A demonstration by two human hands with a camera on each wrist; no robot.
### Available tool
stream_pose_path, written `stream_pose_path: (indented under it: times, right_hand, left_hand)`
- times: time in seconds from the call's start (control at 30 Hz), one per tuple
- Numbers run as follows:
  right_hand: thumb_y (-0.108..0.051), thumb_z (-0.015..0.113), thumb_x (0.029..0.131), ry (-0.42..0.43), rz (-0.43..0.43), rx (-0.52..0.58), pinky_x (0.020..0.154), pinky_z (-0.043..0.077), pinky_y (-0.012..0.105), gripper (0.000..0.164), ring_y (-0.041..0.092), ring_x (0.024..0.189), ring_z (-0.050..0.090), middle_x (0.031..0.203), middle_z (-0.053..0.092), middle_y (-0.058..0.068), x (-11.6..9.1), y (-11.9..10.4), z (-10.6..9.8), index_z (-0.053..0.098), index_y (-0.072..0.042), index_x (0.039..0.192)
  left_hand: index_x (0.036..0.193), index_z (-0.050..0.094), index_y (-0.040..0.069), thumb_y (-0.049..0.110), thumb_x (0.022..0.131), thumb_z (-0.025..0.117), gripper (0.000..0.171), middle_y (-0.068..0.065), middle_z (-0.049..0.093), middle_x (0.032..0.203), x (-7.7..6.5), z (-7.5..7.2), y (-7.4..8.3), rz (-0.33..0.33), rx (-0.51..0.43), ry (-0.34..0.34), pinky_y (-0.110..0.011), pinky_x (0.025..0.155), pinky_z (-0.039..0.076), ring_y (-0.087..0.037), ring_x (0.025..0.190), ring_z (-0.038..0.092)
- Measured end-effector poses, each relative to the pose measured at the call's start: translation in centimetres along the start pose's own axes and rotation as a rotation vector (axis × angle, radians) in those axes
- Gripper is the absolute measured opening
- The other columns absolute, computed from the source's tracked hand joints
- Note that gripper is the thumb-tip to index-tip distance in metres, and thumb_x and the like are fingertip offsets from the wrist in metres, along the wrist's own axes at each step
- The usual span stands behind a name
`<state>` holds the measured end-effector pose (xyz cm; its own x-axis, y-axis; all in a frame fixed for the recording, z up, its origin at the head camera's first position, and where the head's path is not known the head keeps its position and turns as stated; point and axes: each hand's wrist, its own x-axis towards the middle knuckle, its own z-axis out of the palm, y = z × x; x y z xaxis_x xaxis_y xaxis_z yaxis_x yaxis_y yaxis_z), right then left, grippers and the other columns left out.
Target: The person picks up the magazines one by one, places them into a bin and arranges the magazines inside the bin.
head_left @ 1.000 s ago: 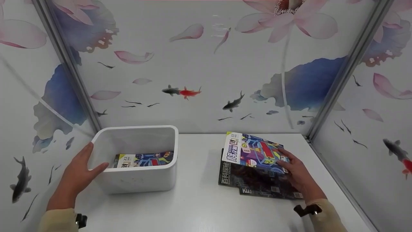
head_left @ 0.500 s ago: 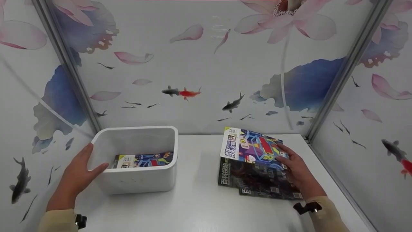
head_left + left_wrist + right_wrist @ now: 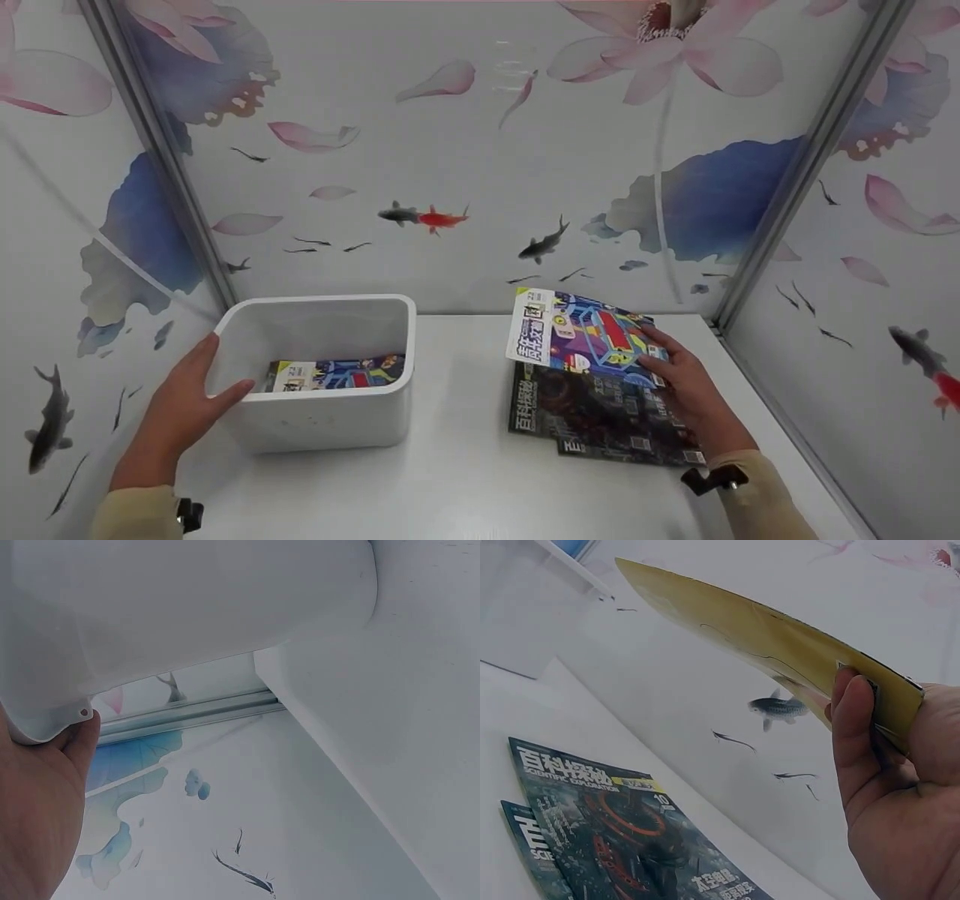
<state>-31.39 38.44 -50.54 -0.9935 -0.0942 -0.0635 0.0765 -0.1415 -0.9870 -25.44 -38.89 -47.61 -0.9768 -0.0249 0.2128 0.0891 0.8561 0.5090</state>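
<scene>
My right hand (image 3: pixel 694 386) pinches a colourful magazine (image 3: pixel 589 337) by its right edge and holds it up, tilted, above two dark magazines (image 3: pixel 577 405) on the table. In the right wrist view, the held magazine's yellowish underside (image 3: pixel 780 634) bends slightly, with fingers below it. One dark cover (image 3: pixel 630 817) reads "Scientific Exploration" and overlaps the other. My left hand (image 3: pixel 176 401) grips the near-left corner of a white plastic bin (image 3: pixel 330 420), thumb at the rim. Inside the bin lies a similar colourful magazine (image 3: pixel 360 373); anything under it is mostly hidden.
The white table (image 3: pixel 465 480) is enclosed by printed panels (image 3: pixel 480 165) at the back and both sides. Metal corner posts (image 3: pixel 795 180) join the panels. The bin stands left, the dark magazines right.
The right hand has raised the colourful magazine off the dark ones and shifted it slightly left, exposing more of the dark covers. The left hand and the bin stay where they were.
</scene>
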Motion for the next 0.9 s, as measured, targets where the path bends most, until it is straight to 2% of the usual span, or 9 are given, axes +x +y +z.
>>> stream_pose_path:
  times: [0.4, 0.7, 0.9]
  right_hand:
    - [-0.024, 0.073, 0.110, 0.009, -0.018, -0.013, 0.102, 0.064, 0.036, 0.079, 0.021, 0.121, 0.071, 0.163, 0.038, 0.016, 0.3, -0.8, 1.6, 0.030, -0.025, 0.177]
    - [-0.023, 0.075, 0.109, -0.012, -0.013, 0.004, 0.100, 0.065, 0.037, 0.079, 0.022, 0.120, 0.071, 0.161, 0.042, 0.017, 1.1, -1.4, 3.7, 0.033, -0.026, 0.176]
    - [-0.027, 0.076, 0.108, -0.018, 0.001, -0.032, 0.099, 0.065, 0.038, 0.079, 0.021, 0.119, 0.071, 0.164, 0.039, 0.017, 1.5, -1.8, 5.2, 0.036, -0.028, 0.175]
  left_hand:
    - [0.177, 0.007, 0.004, 0.066, 0.103, 0.068, 0.115, -0.035, 0.013, 0.179, 0.0, -0.3, 0.3, 0.013, -0.010, -0.016, -0.090, 0.117, 0.022, -0.065, 0.159, 0.018]
    - [0.177, 0.004, 0.005, 0.068, 0.103, 0.067, 0.116, -0.034, 0.009, 0.180, -0.1, -0.4, 0.3, -0.006, -0.019, -0.031, -0.091, 0.116, 0.021, -0.066, 0.160, 0.016]
    - [0.177, 0.005, 0.004, 0.067, 0.103, 0.068, 0.116, -0.035, 0.010, 0.179, -0.1, -0.4, 0.3, -0.004, -0.018, -0.029, -0.090, 0.116, 0.021, -0.066, 0.160, 0.016]
